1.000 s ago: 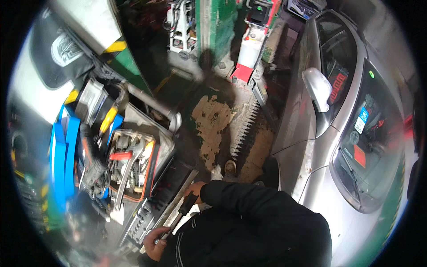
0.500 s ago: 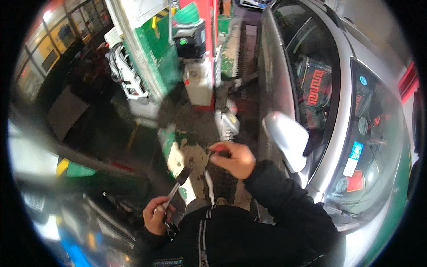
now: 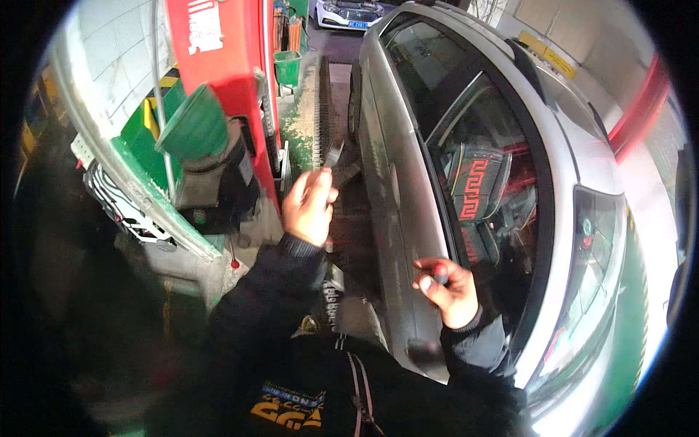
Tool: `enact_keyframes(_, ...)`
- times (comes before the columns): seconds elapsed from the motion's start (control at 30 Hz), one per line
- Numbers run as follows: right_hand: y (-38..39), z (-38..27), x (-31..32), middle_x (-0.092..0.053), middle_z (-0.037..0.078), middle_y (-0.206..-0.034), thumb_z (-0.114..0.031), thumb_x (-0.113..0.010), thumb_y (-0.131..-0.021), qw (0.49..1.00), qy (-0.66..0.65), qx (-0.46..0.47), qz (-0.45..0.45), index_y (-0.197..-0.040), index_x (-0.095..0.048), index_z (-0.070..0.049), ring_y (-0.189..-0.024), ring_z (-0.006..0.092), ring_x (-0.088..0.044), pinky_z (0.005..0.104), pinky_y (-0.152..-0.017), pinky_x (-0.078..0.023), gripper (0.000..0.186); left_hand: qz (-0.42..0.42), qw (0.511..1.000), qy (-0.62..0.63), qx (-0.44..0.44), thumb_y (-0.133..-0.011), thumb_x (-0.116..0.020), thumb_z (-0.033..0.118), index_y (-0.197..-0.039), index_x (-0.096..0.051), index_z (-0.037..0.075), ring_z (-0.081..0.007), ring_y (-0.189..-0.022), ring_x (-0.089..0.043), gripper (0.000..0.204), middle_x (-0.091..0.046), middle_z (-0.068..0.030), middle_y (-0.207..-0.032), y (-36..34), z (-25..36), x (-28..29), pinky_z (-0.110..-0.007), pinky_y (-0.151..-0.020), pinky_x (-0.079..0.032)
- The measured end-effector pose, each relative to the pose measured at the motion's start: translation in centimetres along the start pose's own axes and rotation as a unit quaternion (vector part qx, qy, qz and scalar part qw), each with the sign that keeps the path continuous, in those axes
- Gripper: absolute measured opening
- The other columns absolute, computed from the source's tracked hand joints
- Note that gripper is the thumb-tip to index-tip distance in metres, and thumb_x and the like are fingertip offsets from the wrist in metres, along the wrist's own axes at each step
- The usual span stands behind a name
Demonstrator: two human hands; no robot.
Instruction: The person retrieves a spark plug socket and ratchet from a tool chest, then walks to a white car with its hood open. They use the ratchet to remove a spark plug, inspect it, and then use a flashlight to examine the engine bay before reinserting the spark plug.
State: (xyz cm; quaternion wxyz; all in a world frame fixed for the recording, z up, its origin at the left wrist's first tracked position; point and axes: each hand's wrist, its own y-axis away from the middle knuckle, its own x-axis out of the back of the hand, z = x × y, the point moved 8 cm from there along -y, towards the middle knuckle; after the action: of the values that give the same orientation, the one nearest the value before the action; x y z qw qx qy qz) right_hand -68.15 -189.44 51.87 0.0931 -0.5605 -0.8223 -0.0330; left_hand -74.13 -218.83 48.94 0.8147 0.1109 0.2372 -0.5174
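My left hand (image 3: 309, 207) is raised in front of me, closed round a metal tool (image 3: 335, 155) whose shiny tip points forward; the tool's kind is unclear. Lower and to the right, my right hand (image 3: 448, 295) grips a small red-tipped dark object (image 3: 440, 272), held in bent fingers. Both hands are beside the door of a silver car (image 3: 397, 240), whose side window (image 3: 451, 120) shows a dark seat with red patterning behind it.
A red post (image 3: 218, 65) stands left of centre with a green funnel (image 3: 196, 124) before it and a green-and-white column (image 3: 91, 135) beside it. A metal-edged floor channel (image 3: 338, 95) runs alongside the car. A white car (image 3: 346, 14) is at the far end.
My left hand has risen forward with the metal tool; my right hand has moved down and rightward. The view has turned from the tool cart toward the car's side and the red post.
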Motion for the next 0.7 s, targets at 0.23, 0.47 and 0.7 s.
enact_keyframes(0.23, -4.5, 11.5, 5.2, -0.07, 0.007, -0.087, -0.028, -0.076, -0.092, 0.972, -0.096, -0.16, 0.143, -0.119, -0.065, 0.004, -0.065, 0.0079, -0.055, 0.0245, -0.059, -0.043, 0.043, 0.102, 0.993, 0.056, -0.035, -0.094, -0.072, 0.018, -0.096, -0.067, 0.005, -0.0051, -0.062, -0.046, 0.014, -0.05, 0.0078, -0.071, -27.1, -9.5, -7.5, -0.021, -0.061, -0.042)
enact_keyframes(0.47, -23.9, 18.8, 5.7, -0.07, 0.012, -0.087, -0.037, -0.066, -0.098, 0.954, -0.22, -0.185, 0.084, -0.118, -0.064, 0.004, -0.056, 0.0093, -0.052, 0.0251, -0.05, -0.04, 0.046, 0.087, 0.994, 0.06, 0.016, -0.092, -0.074, 0.019, -0.096, -0.067, 0.004, -0.0098, -0.072, -0.056, 0.017, -0.062, 0.0008, -0.084, -51.1, -23.1, -9.9, -0.027, -0.061, -0.048)
enact_keyframes(0.7, -52.8, 16.8, 9.5, -0.063, 0.006, -0.085, -0.045, -0.055, -0.102, 0.936, -0.297, -0.185, -0.019, -0.119, -0.065, 0.002, -0.066, 0.0114, -0.053, 0.0254, -0.062, -0.043, 0.051, 0.103, 0.972, -0.168, 0.13, -0.093, -0.063, 0.031, -0.102, -0.069, 0.006, -0.0176, -0.059, -0.058, 0.028, -0.065, -0.0068, -0.08, -64.7, -21.4, -6.4, -0.032, -0.045, -0.041)
